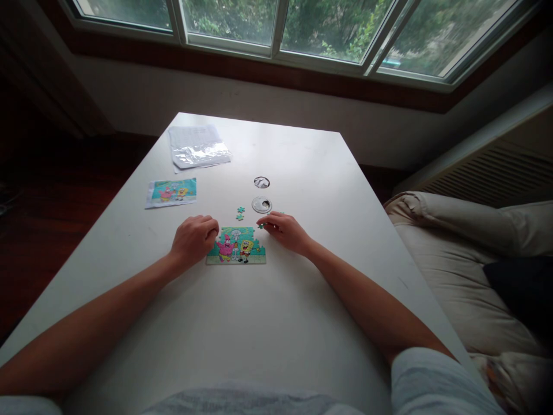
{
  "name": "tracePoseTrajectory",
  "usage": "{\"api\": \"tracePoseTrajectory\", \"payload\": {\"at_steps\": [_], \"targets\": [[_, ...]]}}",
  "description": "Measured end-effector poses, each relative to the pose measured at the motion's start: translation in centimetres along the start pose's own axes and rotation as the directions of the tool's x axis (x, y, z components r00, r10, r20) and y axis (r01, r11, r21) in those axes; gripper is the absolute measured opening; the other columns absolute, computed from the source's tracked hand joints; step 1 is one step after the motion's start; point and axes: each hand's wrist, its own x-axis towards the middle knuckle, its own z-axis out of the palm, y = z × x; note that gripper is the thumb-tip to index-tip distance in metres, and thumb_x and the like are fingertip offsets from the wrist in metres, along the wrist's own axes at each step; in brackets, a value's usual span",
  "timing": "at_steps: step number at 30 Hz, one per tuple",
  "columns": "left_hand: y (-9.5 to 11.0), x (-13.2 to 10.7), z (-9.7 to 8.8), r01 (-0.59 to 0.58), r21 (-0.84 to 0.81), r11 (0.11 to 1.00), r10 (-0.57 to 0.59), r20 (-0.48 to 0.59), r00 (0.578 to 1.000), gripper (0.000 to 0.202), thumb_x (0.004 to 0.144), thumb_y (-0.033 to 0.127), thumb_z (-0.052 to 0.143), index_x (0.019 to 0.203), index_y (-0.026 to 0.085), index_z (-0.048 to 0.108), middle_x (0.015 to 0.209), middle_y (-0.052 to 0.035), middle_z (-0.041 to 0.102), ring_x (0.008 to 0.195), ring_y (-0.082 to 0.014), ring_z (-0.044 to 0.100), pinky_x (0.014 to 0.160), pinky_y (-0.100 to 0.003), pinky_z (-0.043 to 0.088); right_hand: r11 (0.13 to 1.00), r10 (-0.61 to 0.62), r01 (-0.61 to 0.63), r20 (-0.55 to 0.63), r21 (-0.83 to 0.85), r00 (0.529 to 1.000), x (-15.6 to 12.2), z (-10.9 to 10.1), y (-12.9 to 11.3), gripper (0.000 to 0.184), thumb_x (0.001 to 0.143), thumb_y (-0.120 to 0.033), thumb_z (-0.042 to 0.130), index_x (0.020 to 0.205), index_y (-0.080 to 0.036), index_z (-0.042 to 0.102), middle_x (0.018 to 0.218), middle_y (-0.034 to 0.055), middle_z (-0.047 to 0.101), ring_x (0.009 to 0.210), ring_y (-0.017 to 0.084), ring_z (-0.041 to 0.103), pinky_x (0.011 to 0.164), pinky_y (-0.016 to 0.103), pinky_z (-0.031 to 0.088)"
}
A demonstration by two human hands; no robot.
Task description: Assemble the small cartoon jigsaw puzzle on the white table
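Observation:
A mostly joined jigsaw puzzle (237,248) with cartoon figures on a teal ground lies flat on the table, its upper corners and right edge showing gaps. My left hand (194,239) rests at its left edge with fingers curled; whatever they hold, if anything, is hidden. On the other side, the fingertips of my right hand (283,229) close on a small teal puzzle piece (261,226) just beyond the upper right corner. Two loose puzzle pieces (241,214) lie above the puzzle. Part of another teal bit shows behind my right hand.
The white table (259,323) holds a picture card (173,192) at left and a clear plastic sleeve with papers (199,147) behind it. Two round table holes (261,204) sit beyond the pieces. A beige sofa (453,265) stands to the right, below a window (276,34).

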Motion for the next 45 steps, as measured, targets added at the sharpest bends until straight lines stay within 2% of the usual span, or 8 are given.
{"api": "tracePoseTrajectory", "payload": {"at_steps": [4, 8, 11, 16, 26, 34, 40, 45], "targets": [[0.7, 0.0, -0.2, -0.128, -0.051, 0.99, 0.132, 0.083, 0.988, 0.024, 0.092, 0.014, 0.046, 0.073, 0.021, 0.058, 0.074, -0.0025, 0.063, 0.071, -0.0195, 0.054, 0.067, -0.033, 0.038, 0.997, 0.062, -0.06, -0.036, 0.038, 0.997, 0.0, 0.4, 0.1, 0.022, 0.093, -0.022, 0.056, 0.111, -0.022, 0.069, 0.09, 0.0018, 0.07, 0.069, 0.012, 0.052, 0.071, 0.024, 0.044], [1.7, -0.3, -0.3, -0.355, -0.126, 0.926, 0.373, 0.172, 0.912, 0.026, 0.098, 0.018, 0.044, 0.077, 0.021, 0.059, 0.079, -0.0031, 0.063, 0.074, -0.0188, 0.054, 0.071, -0.033, 0.04, 0.995, 0.085, -0.082, -0.061, 0.061, 0.994, 0.1, 0.5, 0.1, 0.016, 0.09, -0.022, 0.059, 0.102, -0.021, 0.07, 0.084, 0.001, 0.069, 0.068, 0.012, 0.053, 0.07, 0.024, 0.043], [2.2, -0.5, -0.1, -0.414, -0.174, 0.893, 0.443, 0.186, 0.877, 0.019, 0.096, 0.017, 0.046, 0.088, 0.021, 0.063, 0.091, -0.0045, 0.065, 0.083, -0.0191, 0.056, 0.078, -0.033, 0.042, 0.995, 0.073, -0.068, -0.074, 0.07, 0.995, 0.1, 0.5, 0.1, 0.018, 0.091, -0.02, 0.057, 0.102, -0.021, 0.071, 0.091, 0.0027, 0.07, 0.069, 0.012, 0.053, 0.07, 0.024, 0.044], [2.2, -0.8, 0.2, -0.426, -0.22, 0.877, 0.466, 0.18, 0.866, 0.018, 0.093, 0.014, 0.049, 0.098, 0.022, 0.065, 0.102, -0.0059, 0.066, 0.095, -0.0204, 0.059, 0.085, -0.034, 0.044, 0.994, 0.054, -0.046, -0.085, 0.097, 0.995, 0.0, 0.6, 0.6, 0.021, 0.092, -0.02, 0.057, 0.106, -0.022, 0.073, 0.095, 0.003, 0.071, 0.071, 0.012, 0.055, 0.069, 0.024, 0.044], [2.2, -0.7, 0.2, -0.441, -0.258, 0.86, 0.486, 0.149, 0.861, 0.017, 0.096, 0.016, 0.049, 0.1, 0.022, 0.063, 0.104, -0.0051, 0.067, 0.095, -0.0193, 0.06, 0.086, -0.033, 0.044, 0.99, 0.1, -0.091, -0.08, 0.111, 0.992, 0.1, 0.6, 0.6, 0.021, 0.089, -0.022, 0.06, 0.106, -0.023, 0.072, 0.085, 0.0006, 0.071, 0.067, 0.012, 0.054, 0.069, 0.025, 0.044], [2.1, -0.7, 0.1, -0.446, -0.27, 0.853, 0.492, 0.131, 0.861, 0.017, 0.097, 0.016, 0.048, 0.1, 0.022, 0.064, 0.107, -0.0056, 0.068, 0.098, -0.0191, 0.061, 0.086, -0.033, 0.046, 0.989, 0.141, -0.133, -0.142, 0.063, 0.98, 0.3, -0.9, 1.0, 0.013, 0.085, -0.022, 0.058, 0.091, -0.02, 0.07, 0.079, -0.0001, 0.069, 0.069, 0.012, 0.055, 0.069, 0.025, 0.042], [2.2, -0.7, 0.2, -0.44, -0.288, 0.851, 0.487, 0.118, 0.865, 0.017, 0.098, 0.017, 0.049, 0.102, 0.022, 0.064, 0.112, -0.0054, 0.069, 0.102, -0.0191, 0.063, 0.091, -0.034, 0.047, 0.983, 0.183, -0.183, -0.04, 0.016, 0.982, 0.3, -2.8, 1.2, 0.013, 0.079, -0.019, 0.057, 0.086, -0.02, 0.069, 0.077, -0.0013, 0.068, 0.069, 0.012, 0.054, 0.068, 0.024, 0.04], [2.2, -0.7, 0.2, -0.448, -0.303, 0.841, 0.499, 0.115, 0.859, 0.019, 0.096, 0.015, 0.05, 0.105, 0.022, 0.064, 0.12, -0.0055, 0.068, 0.108, -0.0199, 0.062, 0.095, -0.035, 0.048, 0.987, 0.159, -0.16, 0.042, 0.015, 0.986, 0.2, -3.0, 0.9, 0.011, 0.08, -0.019, 0.057, 0.083, -0.019, 0.067, 0.076, -0.0013, 0.066, 0.07, 0.012, 0.056, 0.069, 0.024, 0.04]]}}
